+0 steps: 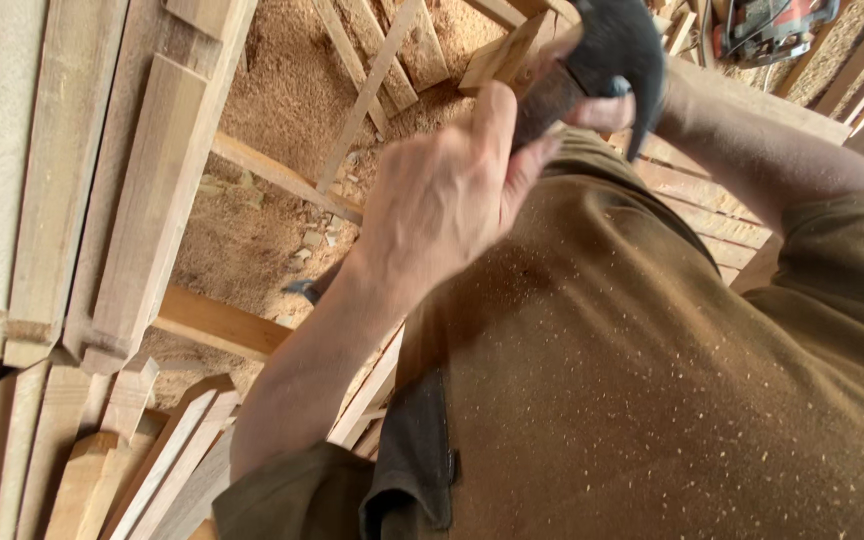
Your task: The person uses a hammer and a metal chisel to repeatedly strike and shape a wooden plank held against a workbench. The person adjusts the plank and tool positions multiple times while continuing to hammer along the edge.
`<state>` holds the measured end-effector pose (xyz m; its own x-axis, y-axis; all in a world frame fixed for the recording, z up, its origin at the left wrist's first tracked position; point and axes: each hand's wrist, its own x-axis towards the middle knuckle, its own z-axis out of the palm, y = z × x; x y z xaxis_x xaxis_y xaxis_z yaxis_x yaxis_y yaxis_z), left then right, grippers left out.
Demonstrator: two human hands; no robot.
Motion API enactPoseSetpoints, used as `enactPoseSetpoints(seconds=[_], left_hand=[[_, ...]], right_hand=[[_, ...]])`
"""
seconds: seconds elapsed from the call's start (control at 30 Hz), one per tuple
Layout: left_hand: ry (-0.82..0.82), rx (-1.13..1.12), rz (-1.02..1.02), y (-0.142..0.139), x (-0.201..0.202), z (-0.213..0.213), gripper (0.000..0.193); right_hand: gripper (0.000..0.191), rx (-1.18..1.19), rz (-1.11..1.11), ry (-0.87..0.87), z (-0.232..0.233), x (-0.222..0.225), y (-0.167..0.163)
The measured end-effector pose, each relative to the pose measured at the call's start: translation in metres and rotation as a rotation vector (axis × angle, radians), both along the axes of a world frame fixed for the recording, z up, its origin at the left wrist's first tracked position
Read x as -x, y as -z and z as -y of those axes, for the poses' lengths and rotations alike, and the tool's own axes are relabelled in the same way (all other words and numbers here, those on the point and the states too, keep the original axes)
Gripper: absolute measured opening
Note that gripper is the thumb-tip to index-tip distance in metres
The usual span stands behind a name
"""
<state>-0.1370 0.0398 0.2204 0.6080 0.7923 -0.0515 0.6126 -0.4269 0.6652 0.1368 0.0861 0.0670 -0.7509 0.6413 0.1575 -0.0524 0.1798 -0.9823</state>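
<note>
Head bent right down here, and the view is mostly the person's own brown shirt [652, 380], flecked with sawdust. Up against the chest sits a claw hammer [607, 50] — dark steel head with its curved claw hooking down to the right, wooden handle running back toward the lower left. The left hand [442, 200] is wrapped around that handle just below the head, thumb laid along the wood, a full closed grip. The right hand [602, 112] comes in from the far side; only a fingertip or two shows, pressed against the underside of the head, so whether it is closed around anything I cannot tell.

That hammer looks head-heavy and rigid — steel on top, nothing to flex. Choked up near the head as it is now, it should sit steady and easy to control; the worn wood of the handle looks dry and grippy rather than slick.

Beyond the hands, long timber battens [102, 200] lean in a row on the left, loose slats lie across a sawdust-covered floor [272, 110], and a red power saw [767, 28] rests at the top right.
</note>
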Motion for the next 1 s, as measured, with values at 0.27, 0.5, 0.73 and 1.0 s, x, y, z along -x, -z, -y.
enactPoseSetpoints(seconds=[0.27,0.5,0.73,1.0], left_hand=[[-0.016,-0.073,0.043,0.0,-0.007,-0.001,0.035],[-0.097,-0.273,0.402,-0.005,-0.011,0.014,0.031],[-0.043,-0.004,0.085,0.046,-0.001,0.009,0.036],[-0.106,0.147,0.319,0.041,0.012,0.014,0.044]], right_hand=[[0.043,-0.11,-0.097,-0.162,-0.016,-0.001,0.025],[0.046,-0.069,0.127,-0.095,0.003,-0.026,0.056],[0.044,-0.104,0.075,0.154,0.018,-0.046,0.069],[0.011,-0.43,0.145,0.266,0.027,-0.064,0.077]])
